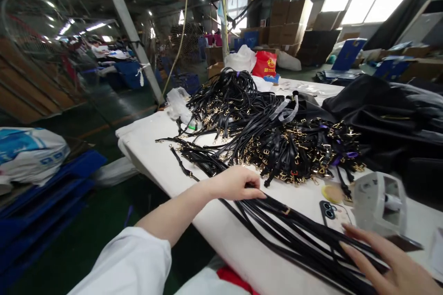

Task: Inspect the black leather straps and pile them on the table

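Note:
Long black straps [294, 235] lie in a bundle along the near side of a white table [148, 140]. My left hand [238, 183] is closed on the bundle, thumb and fingers pinching it near the table's middle. At the lower right, my right hand [384, 258] rests on the same straps with its fingers apart. Behind them spreads a large heap of black straps with gold buckles and clasps [294, 147]. One thin strap with a buckle [182, 166] lies left of the bundle.
A phone [334, 215], a yellow tape roll [334, 193] and a white tape dispenser [379, 203] are at the right. Black material [387, 120] covers the back right. A red bag [265, 63] stands behind the heap. A metal pole [131, 32] rises beyond the table's left corner.

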The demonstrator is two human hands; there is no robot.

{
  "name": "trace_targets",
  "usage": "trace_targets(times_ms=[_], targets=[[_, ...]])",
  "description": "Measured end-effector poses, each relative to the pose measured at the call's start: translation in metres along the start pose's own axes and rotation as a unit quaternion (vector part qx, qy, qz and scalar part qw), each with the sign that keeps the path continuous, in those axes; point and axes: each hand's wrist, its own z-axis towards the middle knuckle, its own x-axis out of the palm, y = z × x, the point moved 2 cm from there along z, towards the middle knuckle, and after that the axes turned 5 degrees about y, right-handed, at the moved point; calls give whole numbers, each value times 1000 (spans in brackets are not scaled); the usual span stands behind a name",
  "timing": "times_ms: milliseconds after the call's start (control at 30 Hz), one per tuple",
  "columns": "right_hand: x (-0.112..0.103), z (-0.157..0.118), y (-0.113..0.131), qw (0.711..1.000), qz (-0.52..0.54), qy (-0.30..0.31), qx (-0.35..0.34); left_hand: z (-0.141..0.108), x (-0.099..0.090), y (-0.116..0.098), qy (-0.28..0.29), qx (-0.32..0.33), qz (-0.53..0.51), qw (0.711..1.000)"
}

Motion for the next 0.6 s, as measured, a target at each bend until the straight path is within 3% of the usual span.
trace_targets(times_ms=[133,233,333,467,600], targets=[[7,23,86,993,93,23,-71,25,53,-33,52,82,-19,995],[13,31,120,966,204,144,-59,37,69,-49,39,114,-31,992],[8,26,114,935,266,233,-7,41,64,-46,79,125,-60,987],[-3,17,83,927,297,204,100,40,54,-29,147,89,-87,981],[-1,15,70,917,295,218,157,37,49,-25,145,63,-97,983]])
